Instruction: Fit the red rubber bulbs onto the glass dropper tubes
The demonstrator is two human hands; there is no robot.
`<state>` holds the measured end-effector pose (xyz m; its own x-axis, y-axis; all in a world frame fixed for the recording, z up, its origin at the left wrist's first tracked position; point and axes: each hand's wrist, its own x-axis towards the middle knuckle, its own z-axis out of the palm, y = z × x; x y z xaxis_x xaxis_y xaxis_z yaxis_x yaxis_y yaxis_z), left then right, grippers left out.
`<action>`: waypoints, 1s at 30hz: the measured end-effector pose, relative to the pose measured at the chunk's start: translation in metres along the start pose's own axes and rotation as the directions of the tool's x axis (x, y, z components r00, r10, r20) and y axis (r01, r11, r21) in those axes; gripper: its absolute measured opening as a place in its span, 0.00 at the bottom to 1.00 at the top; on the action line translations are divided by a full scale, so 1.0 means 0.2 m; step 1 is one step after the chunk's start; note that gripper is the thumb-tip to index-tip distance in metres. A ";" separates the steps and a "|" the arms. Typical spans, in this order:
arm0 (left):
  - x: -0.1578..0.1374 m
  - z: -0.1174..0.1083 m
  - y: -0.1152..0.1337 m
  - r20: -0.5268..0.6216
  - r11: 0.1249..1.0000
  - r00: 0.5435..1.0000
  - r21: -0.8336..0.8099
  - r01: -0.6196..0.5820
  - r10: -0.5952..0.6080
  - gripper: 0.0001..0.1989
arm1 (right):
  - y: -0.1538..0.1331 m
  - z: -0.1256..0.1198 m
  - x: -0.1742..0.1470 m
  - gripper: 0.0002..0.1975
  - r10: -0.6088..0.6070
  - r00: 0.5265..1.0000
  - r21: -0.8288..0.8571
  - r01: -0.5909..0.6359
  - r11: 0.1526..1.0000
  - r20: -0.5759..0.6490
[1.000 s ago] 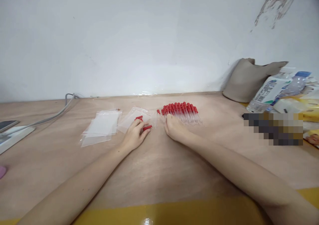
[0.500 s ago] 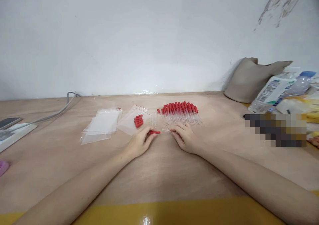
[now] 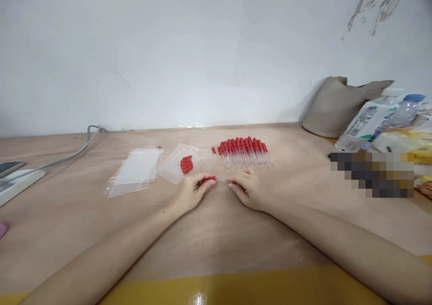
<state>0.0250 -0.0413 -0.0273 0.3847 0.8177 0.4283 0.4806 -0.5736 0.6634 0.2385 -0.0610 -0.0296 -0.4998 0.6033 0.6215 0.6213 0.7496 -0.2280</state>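
Observation:
Between thumb and fingers, my left hand [image 3: 195,189] pinches a red rubber dropper bulb [image 3: 209,179], its open end facing right. My right hand [image 3: 248,188] grips a thin clear glass dropper tube [image 3: 221,179], whose left end meets the bulb's mouth; how far it sits inside I cannot tell. Behind my right hand lies a row of droppers with red bulbs [image 3: 241,146] on clear tubes. Several loose red bulbs [image 3: 186,164] are piled on a clear plastic bag [image 3: 170,167] behind my left hand. Beside them lie a few bare glass tubes [image 3: 207,161].
A stack of clear plastic bags [image 3: 137,170] lies to the left. Farther left are a grey cable [image 3: 76,155] and a dark phone [image 3: 11,167]. A grey-brown container [image 3: 334,106] and plastic bottles [image 3: 367,120] stand at the right, against the wall.
My right hand has moved left, bringing the glass tube from just apart to the mouth of the red bulb. My left hand still holds the bulb. The view has shifted slightly.

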 end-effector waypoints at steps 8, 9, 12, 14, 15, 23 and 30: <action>0.00 0.00 0.00 0.051 0.994 0.999 -0.104 0.011 -0.005 0.11 | 0.02 -0.02 0.01 0.10 0.019 0.997 0.063 -0.024 0.998 0.070; 0.00 -0.01 0.01 0.060 0.995 0.998 -0.103 0.009 -0.003 0.11 | 0.02 -0.02 0.01 0.10 0.011 0.997 0.069 -0.016 0.997 0.075; 0.00 -0.02 0.02 0.085 0.995 0.996 -0.098 -0.008 0.016 0.10 | 0.02 -0.02 0.02 0.11 -0.030 0.997 0.094 0.024 0.995 0.066; 0.00 -0.02 0.02 0.104 0.995 0.994 -0.098 -0.030 0.040 0.10 | 0.03 -0.03 0.03 0.11 -0.063 0.997 0.102 0.057 0.993 0.055; 0.00 -0.02 0.02 0.118 0.994 0.992 -0.097 -0.041 0.052 0.10 | 0.03 -0.03 0.03 0.11 -0.078 0.995 0.102 0.072 0.992 0.056; -0.02 -0.02 0.03 0.153 0.994 0.984 0.051 -0.097 0.088 0.11 | 0.04 -0.03 0.02 0.11 -0.154 0.984 -0.091 0.162 0.983 0.090; 0.00 -0.03 0.00 0.012 0.984 0.989 0.094 -0.149 0.148 0.11 | 0.04 0.00 0.02 0.10 -0.094 0.996 -0.019 0.094 0.995 -0.009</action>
<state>0.0200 -0.0415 -0.0244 0.4616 0.7228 0.5143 0.4895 -0.6911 0.5318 0.2418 -0.0519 -0.0300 -0.5503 0.5275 0.6473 0.5832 0.7976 -0.1542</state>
